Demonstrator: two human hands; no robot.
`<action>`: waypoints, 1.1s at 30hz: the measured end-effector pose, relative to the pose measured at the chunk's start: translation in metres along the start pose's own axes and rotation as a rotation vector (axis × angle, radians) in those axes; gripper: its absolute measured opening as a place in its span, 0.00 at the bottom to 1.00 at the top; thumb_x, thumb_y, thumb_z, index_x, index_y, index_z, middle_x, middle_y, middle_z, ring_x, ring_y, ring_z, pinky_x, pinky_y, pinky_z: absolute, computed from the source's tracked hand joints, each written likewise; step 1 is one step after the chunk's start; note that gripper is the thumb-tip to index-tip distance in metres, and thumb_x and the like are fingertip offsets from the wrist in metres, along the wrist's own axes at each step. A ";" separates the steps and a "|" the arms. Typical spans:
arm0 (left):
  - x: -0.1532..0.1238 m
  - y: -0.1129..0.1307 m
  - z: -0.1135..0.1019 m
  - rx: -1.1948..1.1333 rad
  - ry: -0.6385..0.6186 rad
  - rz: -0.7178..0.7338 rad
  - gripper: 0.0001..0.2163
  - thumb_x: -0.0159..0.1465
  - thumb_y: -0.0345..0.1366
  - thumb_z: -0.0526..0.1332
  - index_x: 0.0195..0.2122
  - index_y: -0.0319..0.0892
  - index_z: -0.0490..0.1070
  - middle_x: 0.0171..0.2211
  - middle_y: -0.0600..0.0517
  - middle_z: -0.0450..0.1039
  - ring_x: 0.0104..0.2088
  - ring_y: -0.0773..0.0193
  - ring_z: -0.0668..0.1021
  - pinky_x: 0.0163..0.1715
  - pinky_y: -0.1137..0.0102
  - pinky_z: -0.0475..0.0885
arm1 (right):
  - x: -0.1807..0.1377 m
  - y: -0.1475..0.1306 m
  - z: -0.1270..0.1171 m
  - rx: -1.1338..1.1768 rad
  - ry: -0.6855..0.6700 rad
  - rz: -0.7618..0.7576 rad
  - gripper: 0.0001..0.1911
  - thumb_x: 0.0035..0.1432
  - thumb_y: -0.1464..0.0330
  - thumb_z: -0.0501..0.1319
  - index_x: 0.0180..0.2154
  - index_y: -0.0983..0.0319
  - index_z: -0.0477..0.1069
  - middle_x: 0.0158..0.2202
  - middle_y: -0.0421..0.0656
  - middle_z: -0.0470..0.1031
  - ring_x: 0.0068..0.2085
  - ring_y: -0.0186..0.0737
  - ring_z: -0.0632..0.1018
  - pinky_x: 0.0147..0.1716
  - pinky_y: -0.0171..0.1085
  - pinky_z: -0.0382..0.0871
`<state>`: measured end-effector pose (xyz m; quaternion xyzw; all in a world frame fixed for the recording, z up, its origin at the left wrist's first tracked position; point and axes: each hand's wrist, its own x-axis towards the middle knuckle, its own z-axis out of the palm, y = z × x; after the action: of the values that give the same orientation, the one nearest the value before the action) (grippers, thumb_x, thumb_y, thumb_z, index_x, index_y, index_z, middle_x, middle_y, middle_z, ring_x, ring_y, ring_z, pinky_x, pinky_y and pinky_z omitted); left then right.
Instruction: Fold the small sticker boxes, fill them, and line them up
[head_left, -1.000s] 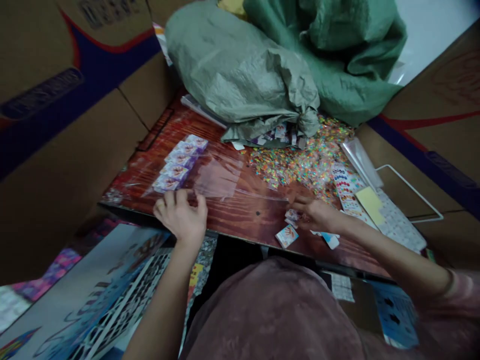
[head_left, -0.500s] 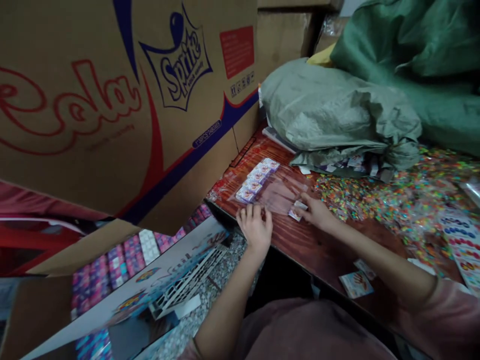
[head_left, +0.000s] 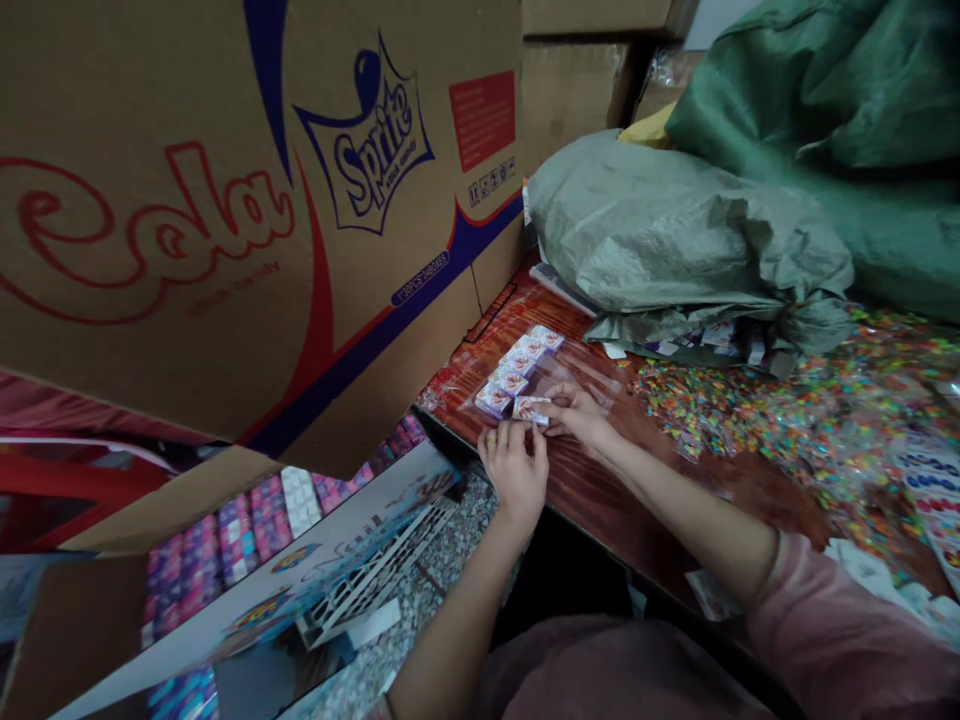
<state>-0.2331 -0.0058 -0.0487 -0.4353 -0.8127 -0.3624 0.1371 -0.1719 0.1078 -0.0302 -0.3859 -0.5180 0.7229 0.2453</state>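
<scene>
My right hand pinches a small printed box and holds it beside a row of several matching boxes. The row lies in or on a clear plastic bag spread flat on the reddish wooden table; which of the two I cannot tell. At the table's front edge, my left hand has its fingers curled over the bag's near edge, just below the held box. A ring shows on one finger. The fingertips of the left hand are partly hidden.
A large cardboard carton rises at the left. Colourful small pieces are heaped at the right, beside a grey-green sack. An open box of pink and purple packs stands lower left. A flat packet lies near my right forearm.
My right hand has moved left with the small box, from the bag's right side up to the row. My left hand stays at the near edge. The view has shifted slightly.
</scene>
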 end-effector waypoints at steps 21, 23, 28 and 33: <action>0.079 -0.082 0.011 -0.269 -0.176 -0.193 0.11 0.62 0.31 0.52 0.38 0.41 0.74 0.38 0.46 0.78 0.39 0.58 0.78 0.42 0.65 0.70 | 0.001 0.007 0.028 0.127 0.017 0.072 0.17 0.41 0.69 0.71 0.29 0.59 0.63 0.19 0.32 0.71 0.16 0.28 0.71 0.14 0.26 0.69; 0.076 -0.085 0.015 -0.306 -0.183 -0.204 0.10 0.61 0.32 0.53 0.38 0.40 0.74 0.36 0.47 0.78 0.37 0.59 0.78 0.41 0.66 0.71 | 0.002 0.009 0.031 0.162 0.061 0.063 0.17 0.43 0.69 0.70 0.30 0.59 0.62 0.19 0.31 0.71 0.17 0.27 0.72 0.14 0.26 0.69; 0.069 -0.090 0.016 -0.425 -0.192 -0.203 0.09 0.60 0.33 0.55 0.37 0.40 0.74 0.35 0.48 0.78 0.36 0.60 0.78 0.40 0.67 0.71 | -0.002 0.011 0.030 0.212 0.081 0.106 0.17 0.43 0.68 0.70 0.31 0.59 0.62 0.21 0.34 0.74 0.19 0.29 0.74 0.17 0.28 0.72; 0.067 -0.095 0.021 -0.561 -0.223 -0.213 0.09 0.59 0.35 0.56 0.35 0.40 0.74 0.33 0.50 0.78 0.33 0.62 0.78 0.37 0.69 0.71 | -0.002 0.011 0.033 0.239 0.118 0.051 0.21 0.36 0.68 0.73 0.29 0.60 0.62 0.22 0.31 0.71 0.20 0.30 0.74 0.17 0.30 0.75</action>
<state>-0.3474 0.0153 -0.0718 -0.4057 -0.7322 -0.5345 -0.1169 -0.1967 0.0837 -0.0347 -0.4088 -0.4029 0.7616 0.3010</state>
